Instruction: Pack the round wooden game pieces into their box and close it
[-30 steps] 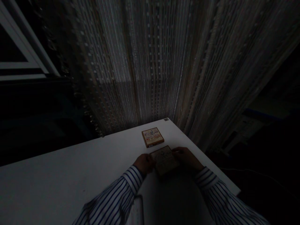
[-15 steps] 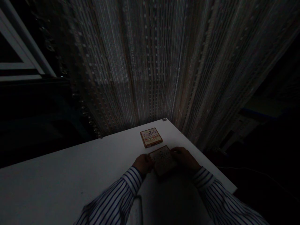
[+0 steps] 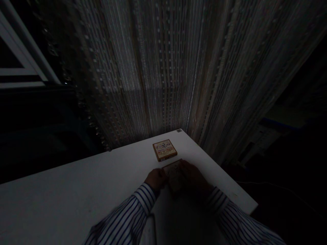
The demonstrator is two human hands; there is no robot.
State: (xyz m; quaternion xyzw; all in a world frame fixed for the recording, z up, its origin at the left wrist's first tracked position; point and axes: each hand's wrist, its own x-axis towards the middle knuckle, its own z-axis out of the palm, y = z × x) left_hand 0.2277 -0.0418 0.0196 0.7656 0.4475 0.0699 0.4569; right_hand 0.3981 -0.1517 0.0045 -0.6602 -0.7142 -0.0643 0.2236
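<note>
A flat square box with dark writing on its top lies in shadow on the white table, between my two hands. My left hand is closed on its left edge, thumb and fingers pinching near the far left corner. Over the right part of the box is my right hand, its fingers bent at the far right edge and covering much of the printed top. Just beyond, a matching flat box with brown sides, writing and a flower print rests face up, untouched. Deep shadow hides the near side of the held box.
The white table runs off to the left, and its right edge slants toward me. A small dark square mark is at the far corner. Behind hangs a string curtain. A pale, narrow object shows by my left sleeve.
My right hand has moved left from the right edge of the near box onto its top, covering more of it. My left hand and the far box are nearly unchanged.
</note>
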